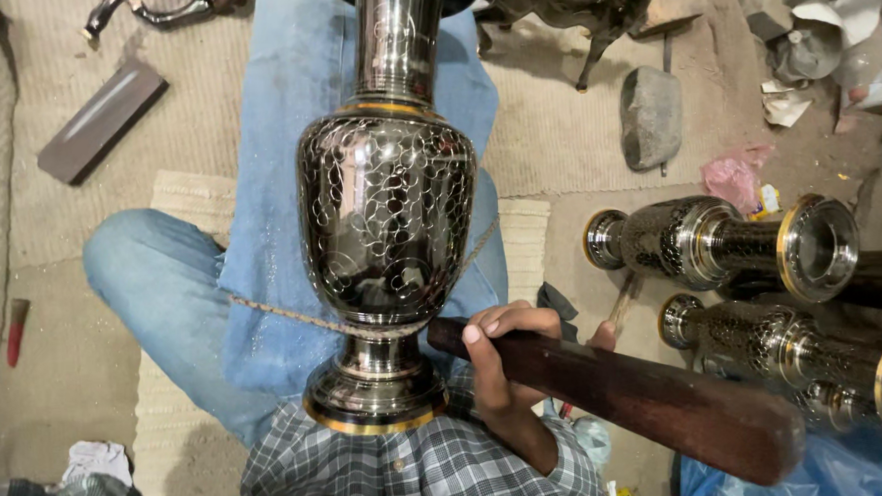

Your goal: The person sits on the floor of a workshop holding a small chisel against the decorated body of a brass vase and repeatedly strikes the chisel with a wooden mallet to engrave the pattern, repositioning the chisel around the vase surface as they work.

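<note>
Head view: a large engraved vase (388, 221) is laid along the lap, base toward the checked shirt (421, 472), so its belly faces up. A cord (295, 319) is drawn across the vase's waist, apparently to steady it. The right hand (500, 359) is curled tight round a dark wooden mallet (626, 389), held level beside the base. The left hand is not seen. Two finished vases (728, 245) lie apart on the floor.

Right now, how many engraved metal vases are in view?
3. One large vase lies on the person's lap, base toward the camera, beside the right hand gripping a wooden stick. Two more vases lie at right; others may be hidden there.
</note>
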Demonstrator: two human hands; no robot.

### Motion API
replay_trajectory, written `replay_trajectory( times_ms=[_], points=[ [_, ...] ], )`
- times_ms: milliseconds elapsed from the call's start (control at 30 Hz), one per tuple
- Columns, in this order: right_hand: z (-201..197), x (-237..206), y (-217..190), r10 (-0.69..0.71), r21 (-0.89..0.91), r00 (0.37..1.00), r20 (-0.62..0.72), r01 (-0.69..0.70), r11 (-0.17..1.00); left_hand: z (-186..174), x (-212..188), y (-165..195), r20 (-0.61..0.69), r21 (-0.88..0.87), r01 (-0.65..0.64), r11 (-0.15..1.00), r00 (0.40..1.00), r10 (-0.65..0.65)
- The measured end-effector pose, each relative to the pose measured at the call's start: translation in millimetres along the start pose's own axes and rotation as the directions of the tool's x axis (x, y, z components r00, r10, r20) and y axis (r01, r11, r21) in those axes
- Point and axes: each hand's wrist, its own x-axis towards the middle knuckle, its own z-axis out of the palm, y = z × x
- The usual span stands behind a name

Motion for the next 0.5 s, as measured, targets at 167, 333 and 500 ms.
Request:
replay_trajectory(
  times_ms=[167, 333, 500],
  points=[
    [-0.8, -3.0, -0.4, 0.008, 0.009, 1.000, 0.003, -0.008, 1.000, -0.8, 9.9, -5.5, 0.017, 0.013, 0.018, 1.000, 1.000, -0.018],
    [-1.7, -2.6, -0.4, -0.023, 0.039, 1.000, -0.015, 0.023, 0.999, -0.8, 40.2, -10.3, 0.061, 0.078, 0.061, 0.995, 0.996, -0.066],
    [-2.4, -0.4, 8.3, 0.035, -0.029, 0.985, 0.168, -0.030, 0.999, 11.8, 81.3, -32.0, -0.060, 0.325, 0.176, 0.929, 0.984, -0.166]
  ],
)
